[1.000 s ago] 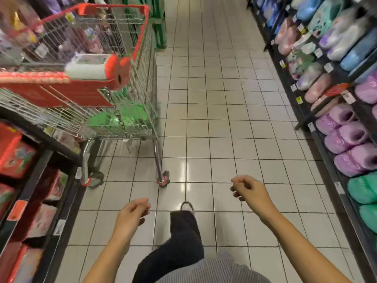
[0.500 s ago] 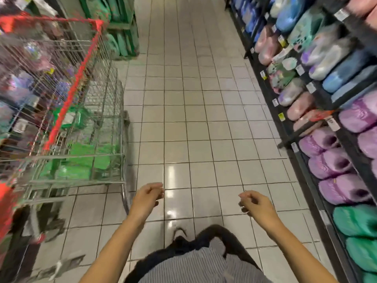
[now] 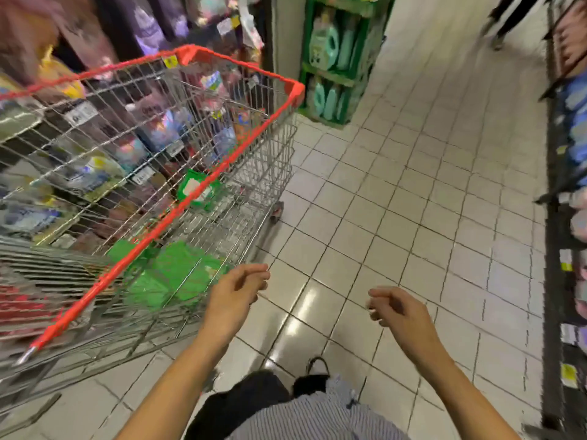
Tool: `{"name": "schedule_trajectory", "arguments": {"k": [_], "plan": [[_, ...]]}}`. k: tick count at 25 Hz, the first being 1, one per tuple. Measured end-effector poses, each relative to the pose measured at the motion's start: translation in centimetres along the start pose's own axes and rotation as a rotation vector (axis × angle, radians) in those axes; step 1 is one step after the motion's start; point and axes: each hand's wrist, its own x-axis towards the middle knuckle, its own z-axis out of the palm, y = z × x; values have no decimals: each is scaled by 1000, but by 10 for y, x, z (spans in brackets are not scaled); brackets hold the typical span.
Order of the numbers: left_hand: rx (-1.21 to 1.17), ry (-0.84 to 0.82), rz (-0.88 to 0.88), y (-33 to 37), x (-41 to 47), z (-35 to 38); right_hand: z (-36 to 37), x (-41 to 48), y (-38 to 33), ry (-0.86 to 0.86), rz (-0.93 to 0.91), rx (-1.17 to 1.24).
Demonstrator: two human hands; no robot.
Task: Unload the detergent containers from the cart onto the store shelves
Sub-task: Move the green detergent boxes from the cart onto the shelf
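pale tiled floor [image 3: 397, 201] of a shop aisle, glossy, with a light glare near the person's feet. frame blurred by motion. wire cart [image 3: 293, 90] with red rim stands on the left, angled across the aisle, its long side facing the person. green detergent containers [image 3: 178, 274] lie in the bottom of the cart at the near end; one more green pack [image 3: 198, 188] sits further along the basket, label facing up, print unreadable. left hand [image 3: 236, 293] hangs just beside the cart's near side wall, fingers loosely curled, holding nothing; contact with the wire cannot be told. right hand [image 3: 397, 309] is out over the floor, well apart from the cart, fingers also loosely curled and empty. left shelves [image 3: 143, 33] behind the cart carry mixed packets, seen partly through the wire. green display stand [image 3: 336, 58] with pale green bottles stands at the far end, beyond the cart's front corner. dark right shelves [image 3: 568, 281] run down the right edge with price tags. striped shirt, dark trousers and one shoe [image 3: 317, 365] at the bottom.
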Motion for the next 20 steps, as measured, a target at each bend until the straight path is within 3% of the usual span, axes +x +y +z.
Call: {"name": "schedule_trajectory", "arguments": {"k": [6, 11, 16, 20], "plan": [[-205, 343, 270, 91, 31, -27, 45, 118, -162, -255, -439, -8], [-193, 573, 356, 130, 110, -91, 136, 209, -262, -359, -709, 36], [-128, 712, 188, 136, 231, -168, 248, 307, -320, -553, -646, -69], [-125, 685, -32, 108, 331, -201, 335, 376, -322, -650, -494, -247]]}}
